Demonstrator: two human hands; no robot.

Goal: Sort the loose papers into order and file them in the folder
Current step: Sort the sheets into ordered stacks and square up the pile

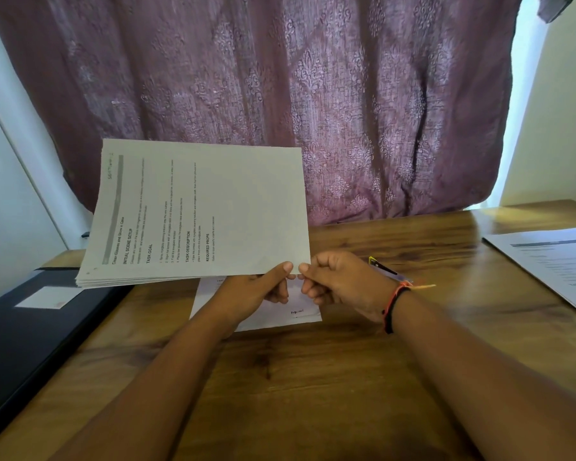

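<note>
paper stack [197,211] held above tabletop [313,377], beside closed black folder [30,327] | left grip [256,294] and right grip [340,284] both pinch its near right corner, probably squaring sheets while checking order | long axis left-right, heading edge leftward, print sideways | loose sheet [280,314] lies underneath, unfiled

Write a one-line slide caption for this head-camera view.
Left hand and right hand pinch one corner of a paper stack above a wooden table, near a black folder.
</note>
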